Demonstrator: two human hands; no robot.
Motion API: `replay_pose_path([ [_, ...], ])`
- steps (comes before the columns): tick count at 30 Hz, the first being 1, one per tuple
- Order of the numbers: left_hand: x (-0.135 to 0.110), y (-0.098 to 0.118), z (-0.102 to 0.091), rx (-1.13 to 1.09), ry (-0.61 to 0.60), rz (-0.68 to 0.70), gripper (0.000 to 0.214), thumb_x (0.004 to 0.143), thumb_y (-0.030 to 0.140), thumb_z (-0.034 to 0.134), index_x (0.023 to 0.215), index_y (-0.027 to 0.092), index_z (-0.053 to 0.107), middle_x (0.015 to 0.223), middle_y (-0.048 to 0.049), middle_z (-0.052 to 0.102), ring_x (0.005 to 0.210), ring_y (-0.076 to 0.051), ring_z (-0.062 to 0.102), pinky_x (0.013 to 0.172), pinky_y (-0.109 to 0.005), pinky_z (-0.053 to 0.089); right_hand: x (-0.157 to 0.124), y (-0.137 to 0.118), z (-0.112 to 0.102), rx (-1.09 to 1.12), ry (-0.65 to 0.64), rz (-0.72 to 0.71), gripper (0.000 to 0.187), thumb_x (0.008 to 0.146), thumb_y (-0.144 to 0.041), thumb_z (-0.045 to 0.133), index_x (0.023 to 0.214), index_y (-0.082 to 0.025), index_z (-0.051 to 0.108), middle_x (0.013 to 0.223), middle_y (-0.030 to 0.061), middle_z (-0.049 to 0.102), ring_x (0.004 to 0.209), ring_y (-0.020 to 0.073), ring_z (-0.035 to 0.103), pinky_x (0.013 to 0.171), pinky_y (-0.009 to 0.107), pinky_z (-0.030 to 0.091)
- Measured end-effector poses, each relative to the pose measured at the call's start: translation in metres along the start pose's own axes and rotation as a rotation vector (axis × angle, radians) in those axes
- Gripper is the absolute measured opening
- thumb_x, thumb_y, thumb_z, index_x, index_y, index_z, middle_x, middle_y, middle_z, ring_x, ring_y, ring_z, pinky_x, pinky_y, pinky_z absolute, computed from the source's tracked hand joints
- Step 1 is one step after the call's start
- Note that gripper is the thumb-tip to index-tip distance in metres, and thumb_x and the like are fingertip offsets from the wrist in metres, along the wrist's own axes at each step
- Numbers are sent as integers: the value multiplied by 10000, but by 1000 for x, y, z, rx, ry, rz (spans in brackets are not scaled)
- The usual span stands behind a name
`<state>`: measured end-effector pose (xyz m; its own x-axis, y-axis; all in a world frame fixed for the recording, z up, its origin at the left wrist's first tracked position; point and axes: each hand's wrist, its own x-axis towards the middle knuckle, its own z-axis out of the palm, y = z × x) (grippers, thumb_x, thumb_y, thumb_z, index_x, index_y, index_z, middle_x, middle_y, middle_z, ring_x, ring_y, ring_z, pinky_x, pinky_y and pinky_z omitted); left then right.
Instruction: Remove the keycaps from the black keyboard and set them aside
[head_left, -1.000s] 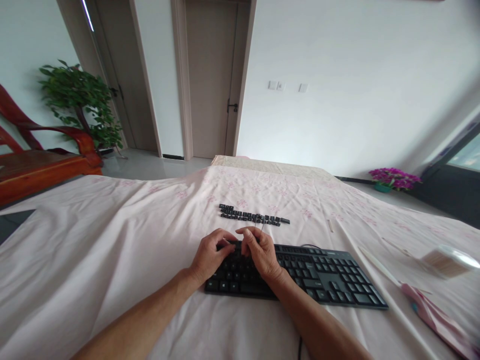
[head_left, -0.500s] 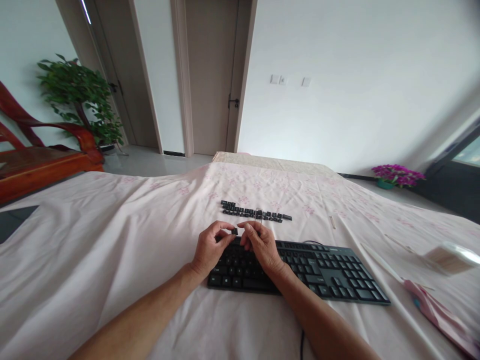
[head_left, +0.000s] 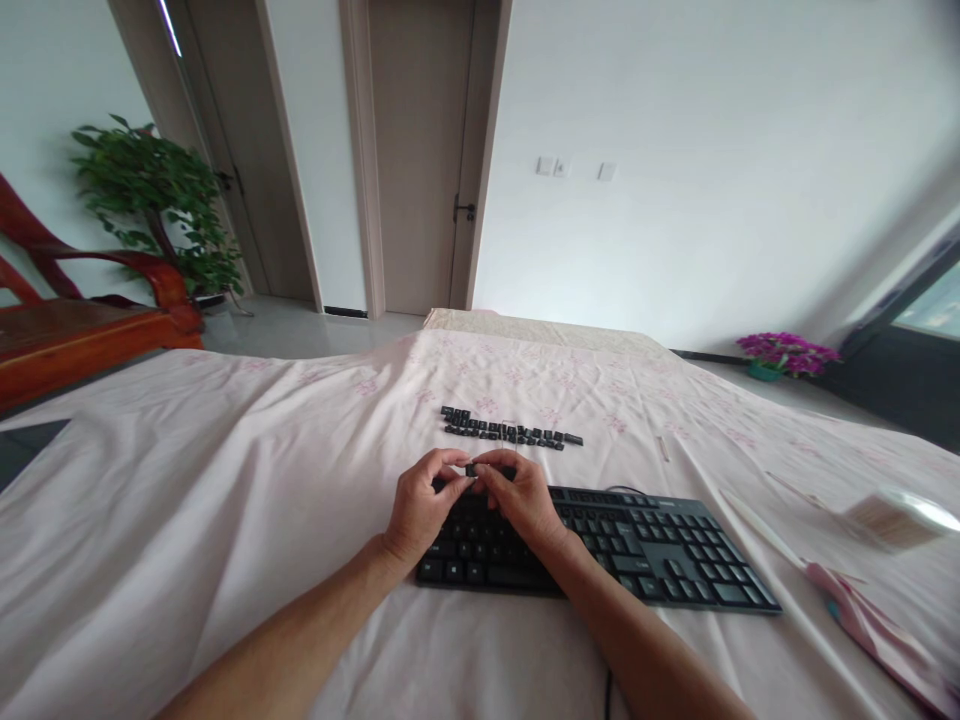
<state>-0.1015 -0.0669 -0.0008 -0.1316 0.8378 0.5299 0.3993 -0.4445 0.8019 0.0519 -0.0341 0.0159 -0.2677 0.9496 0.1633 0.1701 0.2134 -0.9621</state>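
Our right hand (head_left: 523, 500), clasping a thin wire tool (head_left: 516, 441), has moved to the black keycap (head_left: 471, 470) our left hand (head_left: 422, 503) pinches near the keyboard (head_left: 661, 553).

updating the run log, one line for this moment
left hand: pinching keycap; right hand: at keycap, holding wires; keyboard: beneath hands; loose keycaps: beyond keyboard

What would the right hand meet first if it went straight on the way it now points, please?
The right hand would most likely first meet the small black keycap pinched in the left hand; they look very close, though depth leaves contact unclear.
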Motion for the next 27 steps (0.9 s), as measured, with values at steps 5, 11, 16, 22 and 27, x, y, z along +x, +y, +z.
replay_pose_path([
  [5, 1, 1, -1, 26, -21, 14, 159, 782, 193, 640, 939, 214, 624, 909, 2, 685, 707, -117, 631, 760, -252, 500, 2, 0, -2, -84, 1, -39, 181, 785, -331, 610, 814, -158, 651, 647, 7, 656, 447, 79, 514, 418, 174, 401],
  [11, 3, -5, -1, -10, -78, -66, 254, 822, 277, 594, 1070, 221, 588, 960, -13, 680, 787, -139, 639, 796, -271, 498, 7, 0, -11, -84, 53, -58, 190, 778, -340, 618, 777, -152, 644, 658, 5, 634, 452, 70, 485, 428, 178, 375],
  [16, 10, -13, 0, -35, -103, -168, 210, 850, 279, 520, 1023, 211, 617, 952, -22, 686, 858, -159, 636, 806, -274, 489, 20, -10, -28, -130, 78, -16, 195, 770, -337, 609, 749, -149, 657, 561, -4, 595, 407, 65, 442, 396, 174, 344],
  [22, 14, -19, 3, -38, -141, -217, 188, 832, 279, 522, 950, 200, 646, 913, -23, 697, 836, -167, 637, 792, -270, 482, 68, -14, -35, -387, 77, 3, 157, 747, -295, 608, 751, -153, 673, 601, 17, 649, 441, 90, 527, 426, 178, 386],
  [27, 13, -19, 2, -34, -153, -218, 179, 828, 258, 516, 922, 202, 658, 913, -20, 702, 865, -165, 636, 813, -259, 472, 116, -3, -31, -582, 103, 54, 135, 744, -263, 603, 769, -162, 689, 636, 23, 681, 465, 99, 568, 449, 185, 370],
])
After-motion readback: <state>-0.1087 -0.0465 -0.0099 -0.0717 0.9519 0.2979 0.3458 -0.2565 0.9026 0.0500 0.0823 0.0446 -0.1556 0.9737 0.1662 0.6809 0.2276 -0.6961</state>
